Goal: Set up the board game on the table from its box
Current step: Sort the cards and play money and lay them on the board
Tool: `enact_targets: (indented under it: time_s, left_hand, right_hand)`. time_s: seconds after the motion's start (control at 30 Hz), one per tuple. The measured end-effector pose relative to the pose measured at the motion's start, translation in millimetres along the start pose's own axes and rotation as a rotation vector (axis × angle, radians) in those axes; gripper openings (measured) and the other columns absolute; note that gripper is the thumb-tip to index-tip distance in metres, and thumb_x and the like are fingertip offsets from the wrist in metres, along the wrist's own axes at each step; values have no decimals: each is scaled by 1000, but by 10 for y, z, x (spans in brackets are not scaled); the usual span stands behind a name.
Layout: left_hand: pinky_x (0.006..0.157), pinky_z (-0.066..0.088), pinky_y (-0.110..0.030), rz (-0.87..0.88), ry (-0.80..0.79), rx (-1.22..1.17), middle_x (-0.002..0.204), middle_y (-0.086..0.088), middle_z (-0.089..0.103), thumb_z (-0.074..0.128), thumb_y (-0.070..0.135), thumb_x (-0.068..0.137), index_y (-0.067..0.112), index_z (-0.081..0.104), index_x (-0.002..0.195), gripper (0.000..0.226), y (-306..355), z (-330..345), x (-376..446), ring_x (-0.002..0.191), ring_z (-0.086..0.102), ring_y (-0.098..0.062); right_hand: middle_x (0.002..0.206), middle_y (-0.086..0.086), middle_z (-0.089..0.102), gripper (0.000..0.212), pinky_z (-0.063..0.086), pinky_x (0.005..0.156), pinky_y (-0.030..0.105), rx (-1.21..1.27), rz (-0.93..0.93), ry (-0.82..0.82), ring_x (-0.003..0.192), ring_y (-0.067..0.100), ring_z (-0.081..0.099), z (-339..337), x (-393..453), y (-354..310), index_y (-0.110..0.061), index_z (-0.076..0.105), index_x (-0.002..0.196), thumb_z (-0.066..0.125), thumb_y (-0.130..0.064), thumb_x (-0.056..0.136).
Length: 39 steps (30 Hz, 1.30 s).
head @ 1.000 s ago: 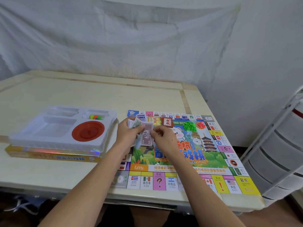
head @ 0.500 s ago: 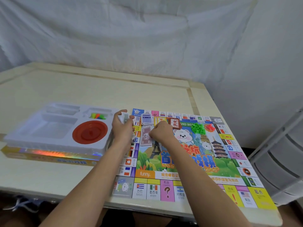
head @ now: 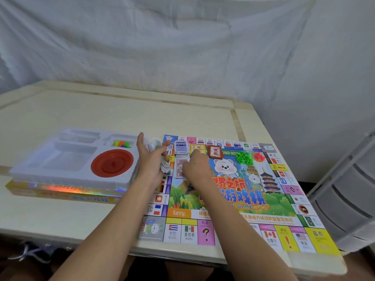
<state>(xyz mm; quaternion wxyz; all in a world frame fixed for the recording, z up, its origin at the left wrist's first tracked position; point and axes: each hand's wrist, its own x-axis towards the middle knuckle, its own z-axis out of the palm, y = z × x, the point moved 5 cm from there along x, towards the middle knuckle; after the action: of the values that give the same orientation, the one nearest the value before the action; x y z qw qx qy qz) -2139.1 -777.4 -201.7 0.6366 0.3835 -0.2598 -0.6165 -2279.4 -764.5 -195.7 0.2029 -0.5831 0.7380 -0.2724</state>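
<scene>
While two hands [head: 151, 159] [head: 194, 166] deal, three piles [head: 182, 147].

- surface [head: 105, 118]: pale cream top, tan inlay strips near far and right edges
- game board [head: 233, 201]: flat on right half, near-right corner reaches the edge
- yellow box [head: 60, 192]: flat on left, just beside board

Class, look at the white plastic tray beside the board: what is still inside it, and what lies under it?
Inside the white tray sit a red disc and small coloured pieces; the other compartments look empty. Under it lies the yellow game box, its inside hidden.
</scene>
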Motion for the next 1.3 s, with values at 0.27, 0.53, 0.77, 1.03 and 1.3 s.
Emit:
enact_targets:
  time_s: [0.27, 0.53, 0.77, 1.03, 1.3]
  left_hand:
    - [62, 52, -26, -215, -235, -196, 93, -9, 63, 56, 6, 92, 18, 59, 119, 30, -95, 133, -142, 77, 56, -15]
    - [65, 53, -35, -481, -412, -132, 86, -11, 63, 55, 22, 98, 12, 55, 109, 14, -381, 403, -436, 78, 64, -23]
    - [71, 54, -44, -448, -527, -179, 120, -17, 66, 38, 5, 97, 27, 58, 131, 45, -415, 482, -474, 90, 65, -30]
    - [88, 53, -42, -497, -510, -112, 129, -20, 59, 42, 14, 97, 1, 47, 141, 46, -593, 541, -547, 109, 62, -29]
    - [88, 44, -40, -474, -496, -89, 117, -21, 59, 46, 21, 96, -3, 43, 143, 53, -556, 597, -546, 99, 58, -29]
  right_hand:
    - [111, -2, 56, 33, 32, 97, 27, 121, -799, 193, 110, 19, 46, -415, -555, -68, -22, 68, 109, 71, -34, 78]
    - [117, -6, 52, 31, 34, 87, 41, -91, -792, 293, 120, 24, 38, -537, -627, 151, -26, 64, 89, 79, -45, 69]
    - [114, -6, 56, 30, 33, 84, 40, -87, -734, 374, 119, 26, 43, -663, -666, 366, -25, 69, 92, 72, -51, 76]
    - [117, -4, 56, 35, 29, 87, 38, -189, -753, 380, 121, 27, 41, -666, -700, 539, -26, 67, 99, 76, -47, 73]
    - [97, -12, 67, 16, 30, 84, 38, -160, -848, 500, 106, 15, 55, -732, -778, 526, -23, 72, 89, 72, -38, 83]
